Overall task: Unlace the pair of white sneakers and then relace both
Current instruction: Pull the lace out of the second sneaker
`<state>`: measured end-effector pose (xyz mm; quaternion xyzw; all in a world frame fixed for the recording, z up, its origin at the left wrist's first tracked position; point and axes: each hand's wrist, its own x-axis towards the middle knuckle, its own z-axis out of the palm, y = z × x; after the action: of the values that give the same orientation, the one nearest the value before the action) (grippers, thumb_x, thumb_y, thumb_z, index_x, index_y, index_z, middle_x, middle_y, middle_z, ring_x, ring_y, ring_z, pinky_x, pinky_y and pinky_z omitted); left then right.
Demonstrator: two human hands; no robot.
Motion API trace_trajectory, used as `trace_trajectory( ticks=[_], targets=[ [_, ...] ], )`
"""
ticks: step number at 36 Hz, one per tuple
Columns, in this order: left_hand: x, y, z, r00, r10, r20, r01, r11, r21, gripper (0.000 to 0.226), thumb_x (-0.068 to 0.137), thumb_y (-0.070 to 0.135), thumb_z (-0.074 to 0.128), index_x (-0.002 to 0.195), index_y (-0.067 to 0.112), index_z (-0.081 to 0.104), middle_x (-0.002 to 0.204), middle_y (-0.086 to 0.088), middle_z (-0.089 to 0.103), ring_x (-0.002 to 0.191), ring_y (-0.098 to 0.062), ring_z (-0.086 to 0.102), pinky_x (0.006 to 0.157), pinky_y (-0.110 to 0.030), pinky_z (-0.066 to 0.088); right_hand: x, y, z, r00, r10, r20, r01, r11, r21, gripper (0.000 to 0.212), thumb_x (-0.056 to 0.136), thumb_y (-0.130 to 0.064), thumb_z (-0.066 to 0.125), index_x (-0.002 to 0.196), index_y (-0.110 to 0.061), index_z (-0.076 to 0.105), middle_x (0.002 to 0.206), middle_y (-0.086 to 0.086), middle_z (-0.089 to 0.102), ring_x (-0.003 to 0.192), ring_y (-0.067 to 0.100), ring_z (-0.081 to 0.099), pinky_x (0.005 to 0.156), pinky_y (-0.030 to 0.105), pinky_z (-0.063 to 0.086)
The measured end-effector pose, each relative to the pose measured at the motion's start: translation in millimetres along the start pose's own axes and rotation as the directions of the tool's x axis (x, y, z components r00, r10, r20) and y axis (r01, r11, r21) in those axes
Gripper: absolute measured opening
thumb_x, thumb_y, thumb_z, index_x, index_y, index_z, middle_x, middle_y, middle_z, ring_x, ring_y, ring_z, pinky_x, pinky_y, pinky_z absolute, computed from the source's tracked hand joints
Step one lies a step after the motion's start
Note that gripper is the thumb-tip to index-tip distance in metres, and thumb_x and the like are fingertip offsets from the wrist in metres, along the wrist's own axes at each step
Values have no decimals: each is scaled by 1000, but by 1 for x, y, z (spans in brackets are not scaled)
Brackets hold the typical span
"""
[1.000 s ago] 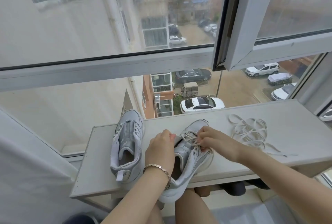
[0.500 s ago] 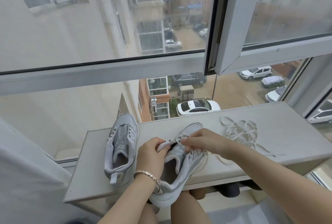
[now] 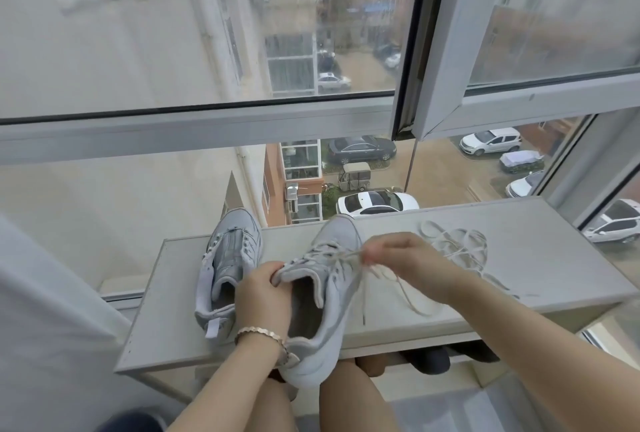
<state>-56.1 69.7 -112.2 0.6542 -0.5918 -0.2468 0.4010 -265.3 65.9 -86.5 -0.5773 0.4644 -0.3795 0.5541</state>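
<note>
Two white sneakers are on a pale shelf (image 3: 519, 296) under the window. The left sneaker (image 3: 230, 269) stands without a lace, toe to the window. The right sneaker (image 3: 325, 296) hangs heel-down over the shelf's front edge. My left hand (image 3: 259, 296) grips its tongue and collar at the opening. My right hand (image 3: 412, 265) pinches this shoe's lace (image 3: 349, 255) above the eyelets, and loose lace ends trail to the right over the shelf. A second, removed lace (image 3: 457, 241) lies in a loose heap behind my right hand.
The shelf's back edge meets the window glass, with a street and parked cars far below. An open window sash (image 3: 450, 51) hangs above the shelf's right half. A white cloth (image 3: 41, 327) fills the left. Dark shoes (image 3: 429, 359) sit under the shelf, and my knees are below it.
My right hand has drawn the lace up and to the right, away from the eyelets. My left hand has slid down to the tongue and collar. The shoe is tipped more toward me.
</note>
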Motion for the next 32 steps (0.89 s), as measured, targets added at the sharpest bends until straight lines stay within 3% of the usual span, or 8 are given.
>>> trace_trajectory(
  ticks=[3, 8, 13, 15, 20, 26, 28, 32],
  targets=[
    [3, 2, -5, 999, 48, 17, -49, 998, 51, 17, 80, 0, 55, 65, 0, 63, 59, -20, 58, 58, -25, 46, 55, -38, 41, -4, 3, -10, 999, 49, 2, -47, 944, 325, 28, 77, -10, 49, 49, -9, 51, 57, 5, 52, 61, 16, 51, 74, 27, 40],
    [1, 3, -4, 999, 41, 31, -44, 994, 97, 21, 79, -2, 54, 62, 5, 65, 59, -16, 58, 65, -35, 54, 53, -31, 36, -6, -1, -3, 988, 147, 40, -141, 983, -121, 35, 92, -25, 49, 69, -11, 71, 47, 3, 50, 55, 0, 45, 62, 11, 34],
    [2, -1, -8, 999, 32, 13, -33, 992, 119, 19, 81, 1, 53, 66, 1, 65, 64, -22, 59, 68, -38, 55, 57, -37, 42, -5, -8, -15, 969, 27, -245, 106, 851, 514, 45, 76, -29, 50, 34, -17, 40, 41, 2, 25, 55, 18, 42, 72, 26, 37],
    [3, -2, -8, 999, 35, 3, -36, 991, 126, 19, 82, 2, 54, 67, 2, 66, 64, -22, 59, 70, -41, 55, 58, -38, 43, -5, -10, -23, 969, 107, -223, 42, 819, 573, 45, 74, -33, 47, 33, -18, 38, 36, -2, 22, 43, 16, 43, 72, 28, 44],
    [2, 1, -7, 999, 35, 23, -37, 994, 106, 17, 81, 1, 55, 72, 1, 69, 69, -19, 65, 74, -37, 59, 65, -43, 49, -12, -7, -34, 985, 171, -39, -172, 985, -17, 40, 75, -45, 59, 66, -7, 70, 45, -5, 24, 39, 10, 24, 43, 18, 36],
    [3, 2, -4, 998, 34, 55, -40, 993, 112, 28, 81, 1, 55, 55, 9, 60, 54, -11, 55, 63, -33, 53, 54, -35, 39, -7, -14, -53, 865, 77, -495, 60, 965, 254, 47, 78, -30, 62, 36, -19, 43, 44, -2, 25, 43, 12, 22, 47, 23, 16],
    [1, 3, -2, 997, 42, 68, -50, 991, 124, 39, 81, 1, 55, 47, 19, 47, 47, 0, 44, 57, -26, 45, 50, -30, 29, -3, -12, -55, 847, 23, -531, -54, 998, -42, 49, 77, -10, 66, 36, -17, 40, 41, -6, 26, 45, 14, 22, 45, 22, 18],
    [1, 3, 1, 996, 39, 75, -49, 990, 136, 41, 81, 2, 56, 48, 23, 43, 46, 5, 39, 54, -21, 40, 46, -25, 24, 1, -6, -44, 922, -15, -387, -336, 467, -818, 31, 66, 2, 54, 48, -17, 37, 56, -7, 39, 57, 16, 38, 46, 23, 20]
  ],
)
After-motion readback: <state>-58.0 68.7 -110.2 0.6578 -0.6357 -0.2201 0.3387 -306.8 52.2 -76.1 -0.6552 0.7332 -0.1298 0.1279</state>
